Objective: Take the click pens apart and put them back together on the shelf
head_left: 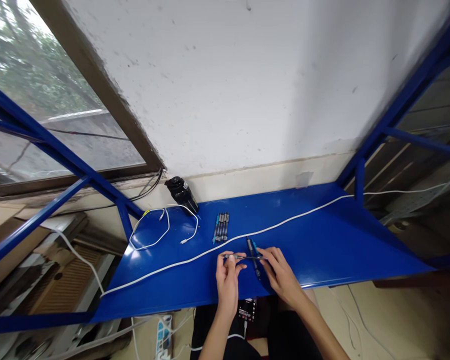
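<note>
Near the front edge of the blue shelf, my left hand (pixel 228 280) pinches the left end of a thin dark pen part (pixel 250 258), held level. My right hand (pixel 281 275) has its thumb and fingers closed at the other end of it. Beneath and just behind my fingers, pens (pixel 251 245) lie on the shelf, one dark and one with blue, partly hidden by the held piece and my right hand. Farther back to the left, a row of several pens (pixel 221 227) lies side by side, the leftmost one light blue.
A white cable (pixel 296 217) crosses the blue shelf (pixel 345 240) between the pen row and my hands. At the back left stand a black bottle (pixel 182 194) and a looped white cable (pixel 150 246). Blue metal bars (pixel 360 180) flank both sides; a wall rises behind.
</note>
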Motion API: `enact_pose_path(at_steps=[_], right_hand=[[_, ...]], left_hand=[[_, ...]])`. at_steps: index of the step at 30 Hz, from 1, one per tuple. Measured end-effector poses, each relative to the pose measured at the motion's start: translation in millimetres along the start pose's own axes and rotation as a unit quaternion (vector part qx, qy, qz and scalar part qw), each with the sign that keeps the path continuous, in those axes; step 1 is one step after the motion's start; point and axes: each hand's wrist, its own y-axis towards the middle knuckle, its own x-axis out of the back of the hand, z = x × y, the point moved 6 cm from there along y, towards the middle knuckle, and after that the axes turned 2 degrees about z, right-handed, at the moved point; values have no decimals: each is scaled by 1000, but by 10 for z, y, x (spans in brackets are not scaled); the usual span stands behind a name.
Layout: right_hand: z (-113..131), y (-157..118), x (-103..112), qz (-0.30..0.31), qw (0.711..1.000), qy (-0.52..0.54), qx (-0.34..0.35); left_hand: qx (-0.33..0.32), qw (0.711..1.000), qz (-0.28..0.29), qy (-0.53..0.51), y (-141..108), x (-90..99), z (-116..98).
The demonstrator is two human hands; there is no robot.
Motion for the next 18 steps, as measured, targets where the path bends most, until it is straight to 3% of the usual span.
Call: enact_pose_path(at_steps=[10,18], right_hand=[[23,-4,25,-24,999,34,22],[48,-12,2,2,997,71,27]], left_hand=[[-1,987,56,150,-31,-34,25],[2,983,79,166,-46,-79,-16]])
